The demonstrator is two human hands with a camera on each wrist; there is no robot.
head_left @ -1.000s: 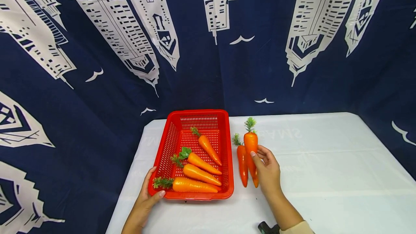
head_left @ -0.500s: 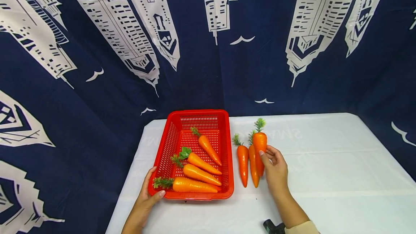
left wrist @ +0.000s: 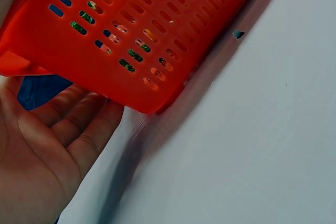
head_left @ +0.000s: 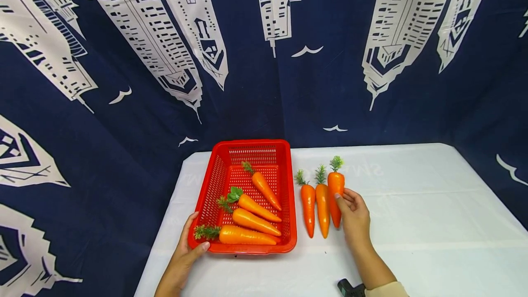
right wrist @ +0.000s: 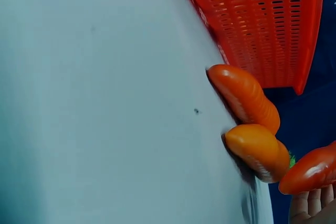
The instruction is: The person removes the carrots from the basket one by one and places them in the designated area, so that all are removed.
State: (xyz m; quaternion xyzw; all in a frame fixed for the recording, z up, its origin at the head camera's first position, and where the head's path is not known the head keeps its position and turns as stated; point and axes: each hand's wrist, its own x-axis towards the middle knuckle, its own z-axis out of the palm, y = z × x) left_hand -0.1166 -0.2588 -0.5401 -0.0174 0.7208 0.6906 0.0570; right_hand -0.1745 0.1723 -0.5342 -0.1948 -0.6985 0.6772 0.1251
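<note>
Right hand [head_left: 356, 216] pinching a carrot [head_left: 336, 182] beside two other carrots [head_left: 323, 207] on the white surface [head_left: 420, 223]; left hand [head_left: 184, 255] gripping the near-left corner of a red basket [head_left: 292, 205] of carrots.

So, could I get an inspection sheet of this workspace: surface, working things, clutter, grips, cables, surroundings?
Surface: white-covered table, with small dark specks.
Basket: red, upright, holding four plainly visible carrots; a tip beside the nearest may be a fifth.
Loose carrots: two lie on the table, right of the basket.
Clutter: dark object beside the right sleeve, partly out of frame.
Left grip: holds the basket's near left corner.
Right grip: holds another carrot, right of the loose pair; whether it touches the table is unclear.
Cables: nothing seen.
Surroundings: dark blue curtain with a white skyline print.
</note>
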